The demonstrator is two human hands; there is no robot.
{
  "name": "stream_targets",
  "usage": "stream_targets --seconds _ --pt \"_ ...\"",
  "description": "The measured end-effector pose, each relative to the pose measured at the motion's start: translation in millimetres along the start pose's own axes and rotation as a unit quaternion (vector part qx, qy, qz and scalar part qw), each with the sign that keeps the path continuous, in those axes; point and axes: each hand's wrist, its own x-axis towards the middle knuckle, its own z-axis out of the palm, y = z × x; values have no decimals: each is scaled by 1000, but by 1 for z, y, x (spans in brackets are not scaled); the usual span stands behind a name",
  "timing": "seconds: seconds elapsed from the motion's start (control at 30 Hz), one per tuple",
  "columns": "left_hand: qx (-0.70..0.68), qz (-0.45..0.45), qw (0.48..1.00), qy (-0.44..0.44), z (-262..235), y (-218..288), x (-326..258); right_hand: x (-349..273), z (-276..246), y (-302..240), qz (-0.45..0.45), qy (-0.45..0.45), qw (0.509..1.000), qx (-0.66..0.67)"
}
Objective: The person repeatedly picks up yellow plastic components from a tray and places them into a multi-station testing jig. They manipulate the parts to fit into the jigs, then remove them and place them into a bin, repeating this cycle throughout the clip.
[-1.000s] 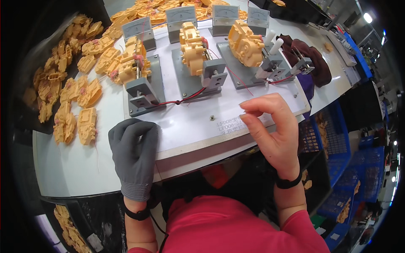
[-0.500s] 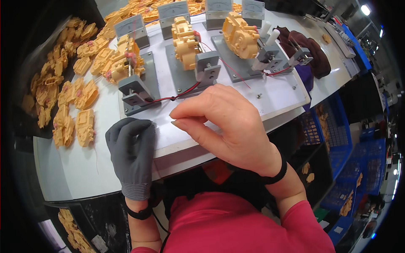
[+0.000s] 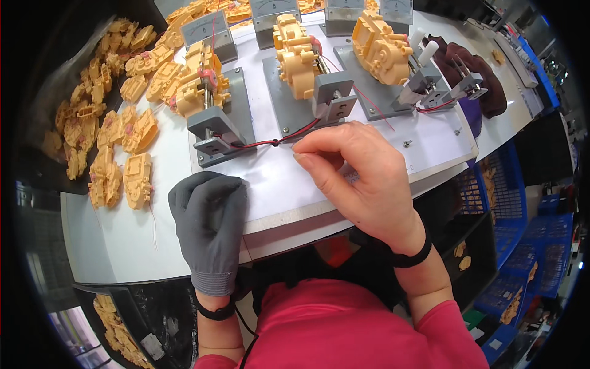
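Note:
My left hand (image 3: 208, 215), in a grey glove, rests with curled fingers at the front of the white work board (image 3: 289, 212). Its palm is hidden. Bare, my right hand (image 3: 369, 178) hovers over the board in a pinch, with thumb and forefinger tips almost together and nothing visible between them. Just left of those tips runs a red and black wire (image 3: 255, 146) with a dark knot. It links the left grey test fixture (image 3: 209, 132) to the middle fixture (image 3: 332, 98). Yellow plastic gear housings sit on the left (image 3: 200, 80), middle (image 3: 295, 58) and right (image 3: 381, 52) fixtures.
Analogue panel meters (image 3: 209, 37) stand behind the fixtures. Loose yellow housings (image 3: 136, 181) lie at left, beside a dark bin (image 3: 92, 117) full of them. A dark brown cloth (image 3: 485, 86) is at the right. Blue crates (image 3: 507, 190) stand lower right.
The view has shifted, so the bench appears farther right. My right hand has moved right and a little up toward the middle fixture, its pinch narrower. My left hand keeps its curled pose.

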Motion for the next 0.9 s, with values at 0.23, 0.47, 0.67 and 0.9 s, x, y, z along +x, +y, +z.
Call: stream_targets --seconds 0.23,0.47,0.67,0.9 --pt "-9 0 1000 5 3 -1 0 -1 -6 -1 20 -28 999 -18" --pt "10 15 1000 5 3 -2 1 -1 1 0 10 19 1000 -5" --pt "-5 -5 1000 4 3 1 0 -1 3 2 -8 28 1000 -9" --pt "10 14 1000 4 2 -1 1 -1 -4 -1 3 -10 999 -44"
